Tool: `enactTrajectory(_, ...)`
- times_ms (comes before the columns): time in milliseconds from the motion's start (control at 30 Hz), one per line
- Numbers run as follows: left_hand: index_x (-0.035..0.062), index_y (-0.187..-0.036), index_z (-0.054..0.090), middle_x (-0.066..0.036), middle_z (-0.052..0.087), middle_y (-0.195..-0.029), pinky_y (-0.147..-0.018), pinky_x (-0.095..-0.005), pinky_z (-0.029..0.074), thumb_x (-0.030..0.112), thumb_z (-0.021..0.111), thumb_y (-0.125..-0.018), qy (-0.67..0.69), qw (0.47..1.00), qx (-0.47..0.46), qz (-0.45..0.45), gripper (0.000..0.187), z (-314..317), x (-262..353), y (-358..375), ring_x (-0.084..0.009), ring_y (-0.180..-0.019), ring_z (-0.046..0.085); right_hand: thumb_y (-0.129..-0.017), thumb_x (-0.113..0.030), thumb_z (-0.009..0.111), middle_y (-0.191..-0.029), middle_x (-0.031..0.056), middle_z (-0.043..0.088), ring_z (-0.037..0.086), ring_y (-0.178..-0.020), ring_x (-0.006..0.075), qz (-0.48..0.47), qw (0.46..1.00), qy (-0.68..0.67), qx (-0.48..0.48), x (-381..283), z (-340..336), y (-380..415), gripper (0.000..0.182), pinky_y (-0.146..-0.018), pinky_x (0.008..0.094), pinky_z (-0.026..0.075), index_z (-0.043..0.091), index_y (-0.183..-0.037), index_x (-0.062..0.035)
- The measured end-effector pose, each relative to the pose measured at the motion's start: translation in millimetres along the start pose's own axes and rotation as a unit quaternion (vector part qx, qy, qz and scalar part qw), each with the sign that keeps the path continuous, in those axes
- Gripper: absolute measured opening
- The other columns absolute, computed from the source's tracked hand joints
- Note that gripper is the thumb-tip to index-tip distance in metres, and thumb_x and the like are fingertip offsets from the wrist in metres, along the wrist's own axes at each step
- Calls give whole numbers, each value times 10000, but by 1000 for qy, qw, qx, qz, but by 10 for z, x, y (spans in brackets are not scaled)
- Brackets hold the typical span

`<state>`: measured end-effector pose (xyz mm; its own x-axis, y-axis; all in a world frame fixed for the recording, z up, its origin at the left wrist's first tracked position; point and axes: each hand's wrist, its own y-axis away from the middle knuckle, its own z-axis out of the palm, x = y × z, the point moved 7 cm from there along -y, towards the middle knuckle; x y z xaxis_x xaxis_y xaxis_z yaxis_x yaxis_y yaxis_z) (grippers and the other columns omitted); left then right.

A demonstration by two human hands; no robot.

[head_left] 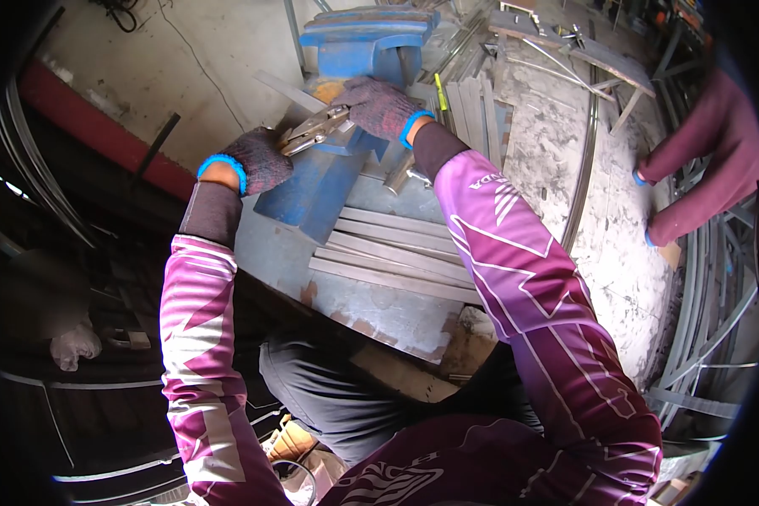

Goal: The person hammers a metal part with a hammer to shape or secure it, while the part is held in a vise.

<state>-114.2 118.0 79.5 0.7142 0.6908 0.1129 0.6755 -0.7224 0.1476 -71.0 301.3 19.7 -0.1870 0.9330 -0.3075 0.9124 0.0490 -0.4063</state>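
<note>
Both of my hands wear dark knit gloves with blue cuffs. My left hand (260, 160) is closed around the handle end of metal locking pliers (312, 133). At the other end of the pliers, my right hand (379, 108) is closed by the jaws; its fingertips are partly hidden. The pliers lie over a blue bench vise (308, 190). A flat metal strip (288, 90) slants up to the left behind the pliers. Several flat metal bars (396, 244) rest on the metal table (379, 308) in front of the vise.
More flat bars (477, 118) and a yellow-green marker (440, 91) are right of my right hand. Another person in maroon (704, 160) bends at the right. A workbench (594, 63) stands at the back right. Long rods (582, 160) lie on the floor.
</note>
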Motion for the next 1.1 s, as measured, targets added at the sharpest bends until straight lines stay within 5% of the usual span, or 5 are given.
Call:
enactTrajectory(633,-60,-1002,681,-332,664,-965,-839,-497,522,182,599,-707,-61,998,-7,3,390,44,-45,-108,-489,-957,646,-854,-121,598,-1236,129,658,586,-1208,312,32,998,-43,22,-86,-208,109,311,-1055,397,463,736,-1130,-162)
enactTrajectory(700,-58,-1014,687,-335,663,-995,-863,-492,525,170,595,-719,-55,998,-2,-7,384,50,-8,-65,-485,-987,644,-865,-136,587,-1112,133,681,637,-1093,324,66,958,-145,238,135,-510,471,248,-967,405,510,733,-1066,-145)
enactTrajectory(767,-57,-1023,688,-336,662,-1002,-868,-485,527,167,594,-722,-49,999,8,-7,387,68,-13,-81,-484,-994,644,-888,-198,588,-1039,138,679,659,-994,331,61,960,-70,263,328,-611,996,183,-898,408,530,718,-990,-117)
enactTrajectory(867,-56,-1036,691,-337,663,-1005,-873,-477,530,164,594,-722,-33,999,17,-14,395,67,-27,-58,-482,-999,646,-865,-318,655,-982,146,691,670,-958,347,210,973,96,3,382,-226,1792,267,-846,464,535,680,-1015,-98)
enactTrajectory(1100,-47,-1027,699,-325,669,-1018,-903,-468,525,157,595,-710,-34,998,42,-10,391,57,-3,-42,-462,-1017,651,-853,-201,630,-907,184,706,702,-854,396,251,934,194,-167,282,145,1891,332,-732,501,557,623,-1163,-84)
